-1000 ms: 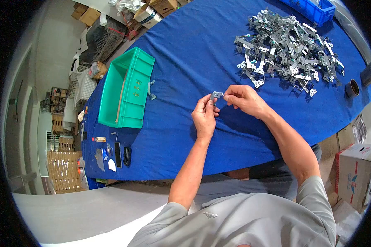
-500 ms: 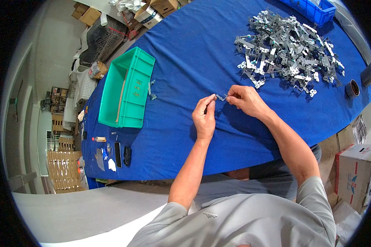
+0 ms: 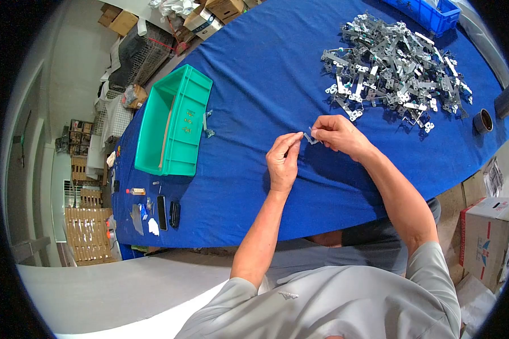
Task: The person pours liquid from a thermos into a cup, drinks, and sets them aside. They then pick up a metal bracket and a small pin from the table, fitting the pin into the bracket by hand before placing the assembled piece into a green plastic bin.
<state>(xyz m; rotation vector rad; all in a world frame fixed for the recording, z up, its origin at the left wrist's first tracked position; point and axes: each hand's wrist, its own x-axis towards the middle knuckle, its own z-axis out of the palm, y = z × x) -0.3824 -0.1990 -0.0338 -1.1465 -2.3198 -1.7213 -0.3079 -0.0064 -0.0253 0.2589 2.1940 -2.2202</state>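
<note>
Over the blue cloth, a small silvery metal bracket (image 3: 312, 140) with a bent shape sits between my two hands. Thumb and fingers of my right hand (image 3: 340, 137) pinch its right end. My left hand (image 3: 283, 164) is closed in a pinch as well, its fingertips right at the bracket's left end. Part of the bracket is hidden behind the right fingers. Up and to the right lies a big heap of similar metal brackets (image 3: 398, 70), piled loosely on the cloth.
A green plastic crate (image 3: 203, 121) stands to the left, with a few metal pieces (image 3: 209, 133) beside it. Nearer me lie a phone (image 3: 162, 212), a black object (image 3: 175, 214) and a small bottle (image 3: 136, 191). At right are a dark round cup (image 3: 483, 121) and a blue bin (image 3: 438, 20).
The bracket has turned and shifted slightly right and down between my fingertips. My left fingertips have moved a little to the right; the heap and crate stay put.
</note>
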